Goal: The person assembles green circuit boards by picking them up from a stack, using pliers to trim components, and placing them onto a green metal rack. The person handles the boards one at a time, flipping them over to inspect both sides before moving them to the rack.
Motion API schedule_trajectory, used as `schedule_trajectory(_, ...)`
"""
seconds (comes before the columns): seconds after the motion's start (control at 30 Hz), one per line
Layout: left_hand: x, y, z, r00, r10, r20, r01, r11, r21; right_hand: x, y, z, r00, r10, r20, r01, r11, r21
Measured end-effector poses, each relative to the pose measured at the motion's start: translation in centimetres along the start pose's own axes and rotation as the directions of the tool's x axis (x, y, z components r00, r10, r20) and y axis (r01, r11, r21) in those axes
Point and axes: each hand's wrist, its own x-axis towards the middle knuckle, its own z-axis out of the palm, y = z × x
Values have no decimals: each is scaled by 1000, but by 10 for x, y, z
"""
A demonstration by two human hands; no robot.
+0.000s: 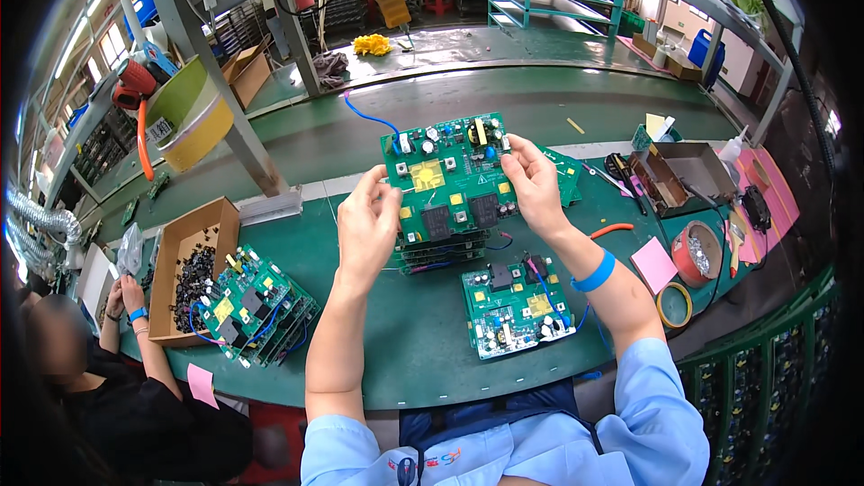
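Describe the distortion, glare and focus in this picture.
Head view: fisheye bows the far green surface; a light strip glares at upper left; the circuit board between left hand and right hand looks fairly sharp; the co-worker's head is blurred; the rim falls black.

Looks like an electronics assembly workshop. Has a long green workbench (pixel 414 351) with stacks of printed circuit boards (pixel 457 185) and a cardboard box (pixel 219 212) holding small black components (pixel 191 277). Also includes a grey metal frame (pixel 187 27), silver flexible duct (pixel 40 214), teal shelving (pixel 620 7) beyond, and a co-worker (pixel 153 432) alongside.
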Motion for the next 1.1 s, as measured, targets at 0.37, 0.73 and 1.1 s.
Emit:
schedule_trajectory(0.37,4,1,-2,1000,21,-21,-15,971,241,-2,-8,7,999,-30,-35,30,1000,0)
schedule_trajectory(0.73,2,5,-6,999,-4,35,-6,956,293,-1,-6,10,1000,-16,3,16,1000,9)
schedule_trajectory(1.1,21,-38,-14,947,-284,151,265,955,134,20,6,5,951,269,154,-160,851,-500)
